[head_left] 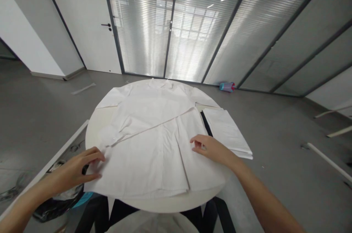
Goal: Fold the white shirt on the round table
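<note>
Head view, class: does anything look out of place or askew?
Yes. A pink-and-teal bottle lies on its side on the floor by the glass wall, and one sleeve is folded aslant across the white shirt.

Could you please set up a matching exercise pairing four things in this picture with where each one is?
Things:
1. left hand
2. right hand
3. folded white cloth
4. pink and teal bottle

Places:
A. on the floor by the glass wall
B. on the white shirt's left edge
C. on the round table's right side
D. flat on the shirt's right side

Pairs: 1-B, 2-D, 3-C, 4-A
</note>
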Demonstrator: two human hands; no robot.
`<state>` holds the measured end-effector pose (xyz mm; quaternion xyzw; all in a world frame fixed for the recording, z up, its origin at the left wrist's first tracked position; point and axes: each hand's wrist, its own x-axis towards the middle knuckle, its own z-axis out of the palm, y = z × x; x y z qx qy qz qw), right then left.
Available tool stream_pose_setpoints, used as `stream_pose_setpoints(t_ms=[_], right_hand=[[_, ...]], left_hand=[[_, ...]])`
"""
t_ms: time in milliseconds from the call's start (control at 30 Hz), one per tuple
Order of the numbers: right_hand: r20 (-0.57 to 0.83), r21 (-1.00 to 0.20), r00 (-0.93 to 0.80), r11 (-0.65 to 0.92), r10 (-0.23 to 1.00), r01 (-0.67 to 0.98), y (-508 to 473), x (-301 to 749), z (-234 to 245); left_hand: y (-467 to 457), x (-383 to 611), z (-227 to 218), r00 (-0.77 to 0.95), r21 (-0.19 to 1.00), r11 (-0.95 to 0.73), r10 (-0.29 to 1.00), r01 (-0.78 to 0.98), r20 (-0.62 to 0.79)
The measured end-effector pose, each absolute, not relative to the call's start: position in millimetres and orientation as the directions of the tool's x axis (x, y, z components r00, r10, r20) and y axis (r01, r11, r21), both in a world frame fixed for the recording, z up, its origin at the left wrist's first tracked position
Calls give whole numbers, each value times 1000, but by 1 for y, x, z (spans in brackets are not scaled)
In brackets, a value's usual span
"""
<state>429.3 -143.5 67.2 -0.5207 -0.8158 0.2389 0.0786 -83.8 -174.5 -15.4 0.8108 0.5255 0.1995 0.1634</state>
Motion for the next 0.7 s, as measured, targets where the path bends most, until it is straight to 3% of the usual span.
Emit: stream_pose_setpoints(t_ms=[133,267,467,700], right_hand=[[-102,-522,-342,242,934,818,-205,472,37],[62,-503,-257,253,964,827,-246,501,3],[241,-524,-187,290,952,801,-268,511,-26],[281,-599,-110,263,953,756,-276,508,-29]], left_hand=[[-195,-95,-21,491,422,-498,861,758,133],[-217,-103,-32,477,390,-512,858,766,190],[-237,-100,-50,287,517,-426,900,742,329],[-258,-79,-52,113,734,-280,956,619,269]])
